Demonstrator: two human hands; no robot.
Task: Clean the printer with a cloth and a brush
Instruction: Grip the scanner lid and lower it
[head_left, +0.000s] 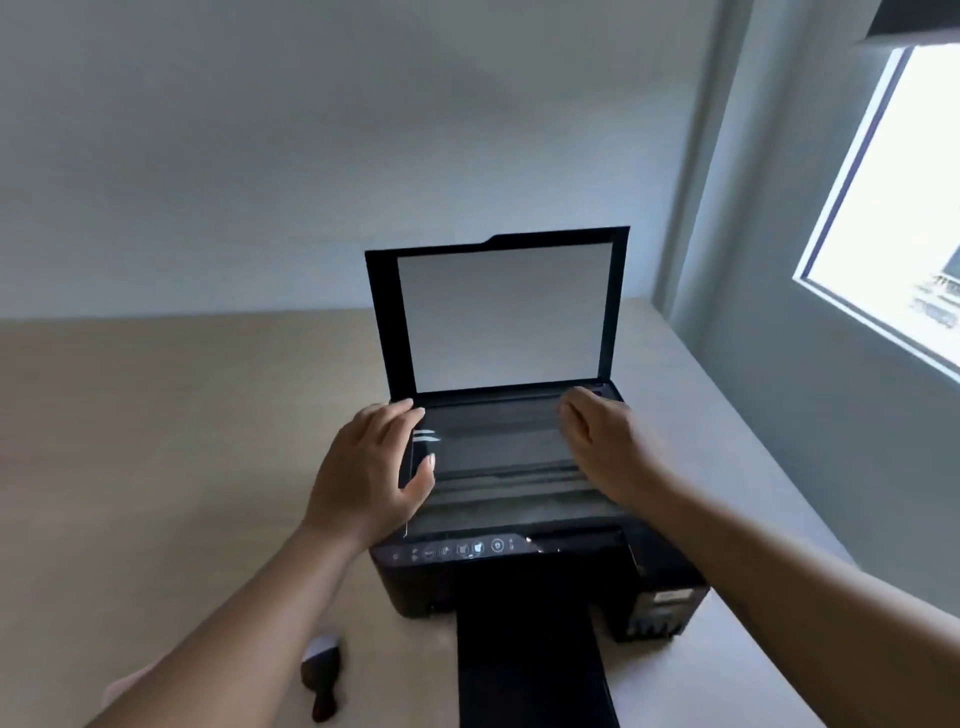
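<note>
A black printer (519, 566) stands on a beige table, its scanner lid (501, 317) raised upright and showing a white inner pad. My left hand (371, 470) rests on the left edge of the scanner glass (493, 452), fingers apart and empty. Over the glass's right edge, my right hand (602, 447) lies flat, also holding nothing. A dark-handled brush (323, 675) with pale bristles lies on the table at the lower left, partly behind my left forearm. I see no cloth.
The beige table (156, 467) reaches left and back to a grey wall. The printer's black output tray (530, 670) sticks out toward me. A bright window (893, 208) is set in the wall on the right.
</note>
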